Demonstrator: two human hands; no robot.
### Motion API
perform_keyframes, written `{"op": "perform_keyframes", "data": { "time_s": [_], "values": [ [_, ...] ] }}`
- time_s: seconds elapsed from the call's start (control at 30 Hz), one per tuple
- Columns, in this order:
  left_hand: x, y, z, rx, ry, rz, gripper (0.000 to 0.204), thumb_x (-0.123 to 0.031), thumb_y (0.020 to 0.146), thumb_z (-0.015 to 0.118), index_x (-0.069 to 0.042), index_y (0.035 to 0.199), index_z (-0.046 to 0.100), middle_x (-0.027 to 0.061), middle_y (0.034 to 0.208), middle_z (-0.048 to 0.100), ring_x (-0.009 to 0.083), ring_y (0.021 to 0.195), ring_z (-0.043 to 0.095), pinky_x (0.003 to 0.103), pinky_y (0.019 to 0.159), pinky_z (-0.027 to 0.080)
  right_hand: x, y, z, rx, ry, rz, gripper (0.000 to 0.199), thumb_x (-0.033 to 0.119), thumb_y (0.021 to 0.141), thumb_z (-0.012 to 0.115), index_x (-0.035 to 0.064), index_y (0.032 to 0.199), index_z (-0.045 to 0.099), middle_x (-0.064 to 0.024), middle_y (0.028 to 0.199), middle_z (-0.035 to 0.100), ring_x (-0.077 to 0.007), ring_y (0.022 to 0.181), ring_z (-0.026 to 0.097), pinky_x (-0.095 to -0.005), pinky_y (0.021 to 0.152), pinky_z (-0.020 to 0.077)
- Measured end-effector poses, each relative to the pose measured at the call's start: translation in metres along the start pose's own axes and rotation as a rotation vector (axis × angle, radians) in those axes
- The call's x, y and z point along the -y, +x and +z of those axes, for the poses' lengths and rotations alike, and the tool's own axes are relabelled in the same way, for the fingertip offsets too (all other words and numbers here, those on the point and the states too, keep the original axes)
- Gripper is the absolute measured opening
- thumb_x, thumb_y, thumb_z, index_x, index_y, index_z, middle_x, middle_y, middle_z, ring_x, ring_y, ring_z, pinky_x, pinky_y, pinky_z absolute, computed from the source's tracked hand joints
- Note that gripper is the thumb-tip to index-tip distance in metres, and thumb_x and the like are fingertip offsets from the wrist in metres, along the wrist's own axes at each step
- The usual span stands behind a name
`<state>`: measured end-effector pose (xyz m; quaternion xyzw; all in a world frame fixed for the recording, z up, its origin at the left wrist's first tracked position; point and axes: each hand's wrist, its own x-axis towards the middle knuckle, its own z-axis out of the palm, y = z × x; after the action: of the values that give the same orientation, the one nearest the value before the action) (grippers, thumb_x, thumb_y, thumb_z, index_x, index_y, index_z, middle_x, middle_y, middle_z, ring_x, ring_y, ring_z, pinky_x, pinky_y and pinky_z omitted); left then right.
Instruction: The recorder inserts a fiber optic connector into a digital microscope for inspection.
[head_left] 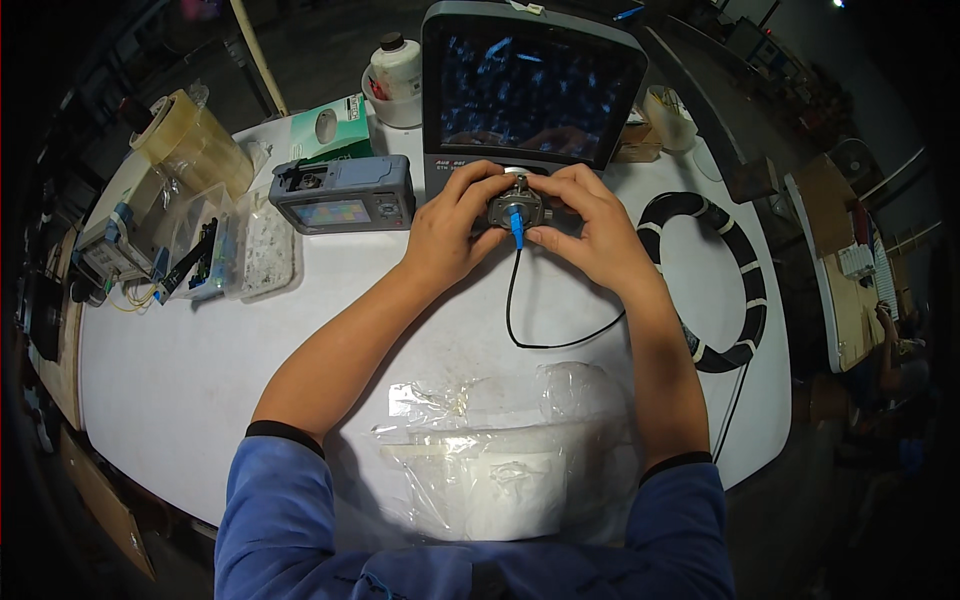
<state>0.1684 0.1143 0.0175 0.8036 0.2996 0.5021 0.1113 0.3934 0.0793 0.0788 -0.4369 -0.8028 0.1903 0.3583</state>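
A round metal connector holder (519, 207) stands in front of the monitor's base, with a blue fiber connector (516, 220) seated in its front face. From that connector a thin black cable (512, 300) runs down and curves right, passing under my right forearm. My left hand (452, 228) grips the holder's left side, index finger over the top and thumb low. My right hand (590, 228) grips it from the right, thumb near the blue connector and fingers bent over the upper edge. The fingertips are partly hidden behind the holder.
The monitor (525, 90) shows a dark, speckled blue picture. A grey fiber splicer (345, 195) with a small screen stands left. A taped black cable coil (755, 290) lies right. Clear plastic bags (510, 470) lie near me. Far left are tape rolls (195, 145) and a plastic bin (205, 245).
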Motion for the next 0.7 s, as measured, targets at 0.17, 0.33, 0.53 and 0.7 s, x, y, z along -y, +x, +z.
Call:
{"op": "perform_keyframes", "data": {
  "time_s": [0.17,0.33,0.53,0.7],
  "values": [
    [-0.0013,0.0007,0.0003,-0.006,0.006,-0.008,0.066,0.001,0.071,0.084,-0.007,0.133,0.063,0.0105,0.135,0.062,0.0256,0.098,0.070,0.035,0.081,0.060,-0.0016,-0.0002,0.0003,-0.014,0.000,-0.027,0.059,0.014,0.084,0.087,0.0129,0.140,0.068,-0.0075,0.118,0.062,-0.0256,0.108,0.066,-0.0374,0.093,0.0537],
    [0.0024,-0.0001,-0.0004,-0.044,0.027,0.035,0.065,-0.004,0.072,0.088,-0.007,0.132,0.063,0.0089,0.133,0.062,0.0245,0.090,0.075,0.035,0.077,0.063,0.0005,0.0012,0.0030,-0.004,0.017,-0.006,0.059,0.013,0.084,0.087,0.0122,0.140,0.068,-0.0073,0.116,0.062,-0.0252,0.106,0.065,-0.0369,0.092,0.0534],
    [0.0005,0.0019,0.0034,-0.054,0.003,0.030,0.063,-0.002,0.072,0.087,-0.006,0.131,0.064,0.0089,0.133,0.063,0.0235,0.089,0.074,0.034,0.075,0.063,-0.0019,-0.0002,0.0009,-0.020,-0.005,-0.040,0.059,0.013,0.085,0.087,0.0115,0.140,0.068,-0.0076,0.116,0.062,-0.0250,0.105,0.066,-0.0364,0.090,0.0535],
    [0.0009,0.0011,0.0029,-0.058,0.016,0.023,0.062,-0.004,0.072,0.087,-0.006,0.130,0.064,0.0086,0.132,0.063,0.0228,0.088,0.074,0.034,0.075,0.063,0.0018,0.0008,0.0001,-0.005,-0.006,-0.009,0.059,0.014,0.084,0.087,0.0119,0.141,0.068,-0.0074,0.116,0.062,-0.0245,0.105,0.065,-0.0360,0.089,0.0537]
  ]
}}
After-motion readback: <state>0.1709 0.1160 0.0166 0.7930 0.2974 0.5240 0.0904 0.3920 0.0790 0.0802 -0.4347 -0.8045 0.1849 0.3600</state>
